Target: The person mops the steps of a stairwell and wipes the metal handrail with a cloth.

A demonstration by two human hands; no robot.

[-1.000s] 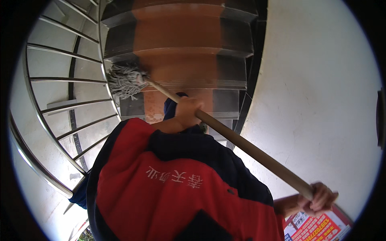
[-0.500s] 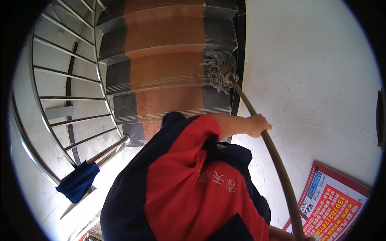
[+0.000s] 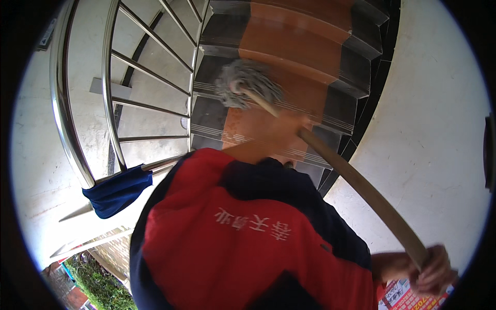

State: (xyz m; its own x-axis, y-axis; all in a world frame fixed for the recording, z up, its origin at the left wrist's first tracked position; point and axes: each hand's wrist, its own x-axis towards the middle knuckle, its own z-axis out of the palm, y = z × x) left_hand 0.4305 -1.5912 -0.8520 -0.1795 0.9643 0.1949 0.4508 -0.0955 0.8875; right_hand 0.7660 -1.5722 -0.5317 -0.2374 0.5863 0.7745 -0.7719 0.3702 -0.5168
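So your left hand (image 3: 289, 129), kinda blurry, is gripping the wooden mop handle (image 3: 364, 188) partway down, and your right hand (image 3: 434, 271) is wrapped round the top end. The grey mop head (image 3: 253, 77) is on the stairs (image 3: 294, 33), toward the railing (image 3: 108, 98) side. White lettering (image 3: 253, 223) runs upside down across your red-and-navy jacket (image 3: 227, 258); the red poster (image 3: 408, 298) has yellow and white print, partly cut off.
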